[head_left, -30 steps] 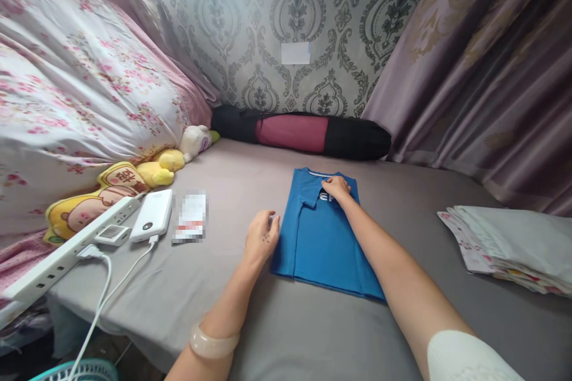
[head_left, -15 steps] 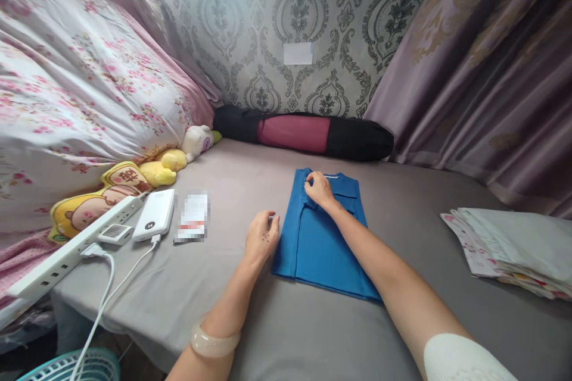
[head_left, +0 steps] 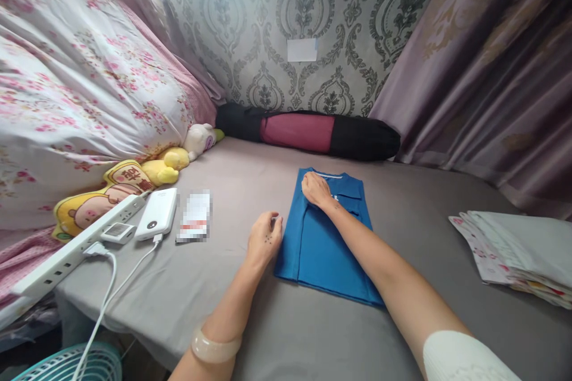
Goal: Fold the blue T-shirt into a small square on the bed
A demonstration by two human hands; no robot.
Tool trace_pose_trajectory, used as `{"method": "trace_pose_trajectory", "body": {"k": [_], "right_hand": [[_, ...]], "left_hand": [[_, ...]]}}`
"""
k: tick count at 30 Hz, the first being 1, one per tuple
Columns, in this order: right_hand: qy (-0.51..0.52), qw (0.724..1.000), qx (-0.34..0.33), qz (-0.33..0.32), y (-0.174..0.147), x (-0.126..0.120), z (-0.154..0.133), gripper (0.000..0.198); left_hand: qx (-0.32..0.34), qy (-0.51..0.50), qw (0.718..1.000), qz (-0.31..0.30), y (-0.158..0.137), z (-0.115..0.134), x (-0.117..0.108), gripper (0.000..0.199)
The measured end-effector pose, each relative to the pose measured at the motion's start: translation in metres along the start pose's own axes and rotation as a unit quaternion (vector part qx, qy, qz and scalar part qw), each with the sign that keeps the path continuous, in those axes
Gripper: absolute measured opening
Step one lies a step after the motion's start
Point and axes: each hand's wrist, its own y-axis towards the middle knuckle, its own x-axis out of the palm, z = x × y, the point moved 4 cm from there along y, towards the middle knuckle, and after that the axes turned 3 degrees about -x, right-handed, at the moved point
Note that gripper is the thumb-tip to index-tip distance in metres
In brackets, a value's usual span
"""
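Note:
A blue folded shirt [head_left: 330,256] lies flat on the grey sheet, its collar at the far end and a white line along the neckline. My right hand [head_left: 316,189] rests on the shirt's upper left part by the collar, fingers bent and closed on the cloth; the fingertips are partly hidden. Beside the shirt's left edge is my left hand [head_left: 265,238], loosely curled with thumb and fingers apart and nothing held. It wears a pale bangle [head_left: 215,346] on the wrist.
On the left are a power strip [head_left: 80,247], a white power bank [head_left: 156,214] with a cable, a blurred packet [head_left: 194,217] and plush toys [head_left: 170,165]. A black and maroon long bag [head_left: 297,132] lies along the wall. Folded cloths [head_left: 522,250] are stacked at right.
The cloth bunched at my right fingers now lies flatter, and more of the white neckline shows. My right hand has shifted slightly on the collar. My left hand stays beside the shirt.

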Motion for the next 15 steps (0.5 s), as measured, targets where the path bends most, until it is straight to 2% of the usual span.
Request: {"method": "trace_pose_trajectory", "body": {"k": [7,15], "right_hand": [[-0.005,0.995,0.012,-0.095,0.02,0.031,-0.004,0.057],[-0.016,0.996,0.017,-0.087,0.02,0.045,-0.004,0.059]], "left_hand": [[0.011,-0.005,1.0,-0.005,-0.001,0.001,0.0,0.022],[0.03,-0.01,0.999,-0.014,-0.002,0.003,0.001,0.023]]}}
